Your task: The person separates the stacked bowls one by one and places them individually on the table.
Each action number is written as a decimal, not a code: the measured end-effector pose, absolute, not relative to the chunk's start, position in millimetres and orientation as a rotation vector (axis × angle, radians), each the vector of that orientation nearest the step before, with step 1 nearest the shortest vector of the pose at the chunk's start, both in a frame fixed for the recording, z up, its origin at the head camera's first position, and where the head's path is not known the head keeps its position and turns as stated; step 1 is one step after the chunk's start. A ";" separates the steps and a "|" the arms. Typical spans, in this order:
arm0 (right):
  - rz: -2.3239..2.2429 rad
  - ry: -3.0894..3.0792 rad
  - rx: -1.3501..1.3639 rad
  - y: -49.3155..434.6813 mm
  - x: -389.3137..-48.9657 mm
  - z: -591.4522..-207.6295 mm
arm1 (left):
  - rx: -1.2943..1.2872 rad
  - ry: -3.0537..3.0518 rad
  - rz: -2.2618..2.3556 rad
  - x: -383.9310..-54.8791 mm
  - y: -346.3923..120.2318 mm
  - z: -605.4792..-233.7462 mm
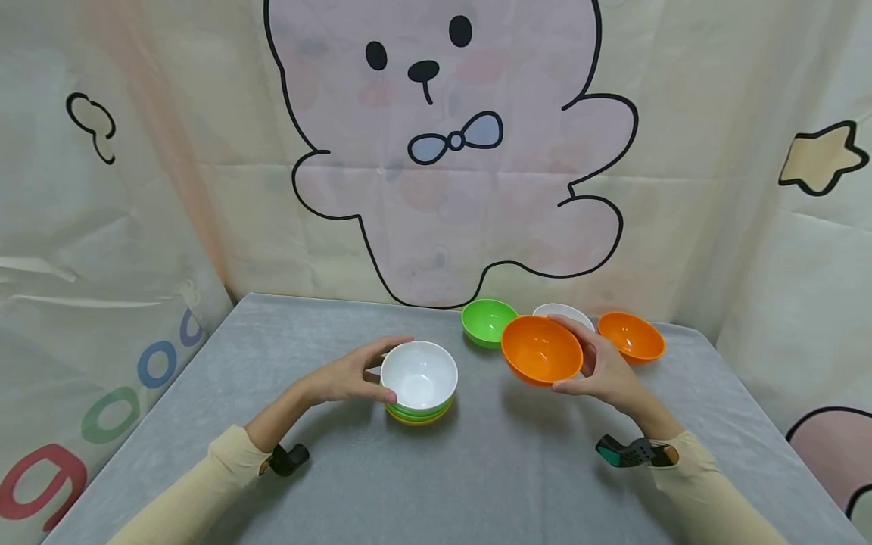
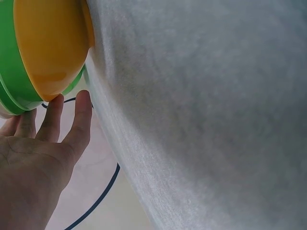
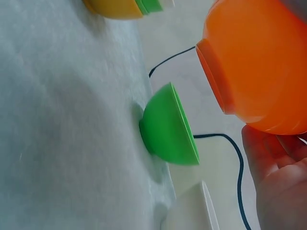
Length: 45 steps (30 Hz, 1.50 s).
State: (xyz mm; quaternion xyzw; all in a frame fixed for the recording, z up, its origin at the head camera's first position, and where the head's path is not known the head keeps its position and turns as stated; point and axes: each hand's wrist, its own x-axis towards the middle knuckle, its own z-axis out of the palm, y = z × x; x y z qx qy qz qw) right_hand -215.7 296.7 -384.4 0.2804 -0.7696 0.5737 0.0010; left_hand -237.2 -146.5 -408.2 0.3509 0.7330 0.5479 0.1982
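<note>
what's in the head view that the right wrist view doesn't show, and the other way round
Only the head view shows the left hand, the orange bowl at the far right and the star on the backdrop.

Only the right wrist view plainly shows the foot of the held orange bowl.

Both show that bowl in the right hand, off the table, plus the single green bowl, the white bowl beside it and the stack of bowls, which the wrist view cuts off.
</note>
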 end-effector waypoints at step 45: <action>1.367 -2.528 0.473 432.5 -186.6 -401.0 | 0.970 2.038 1.532 -239.1 -147.1 -408.8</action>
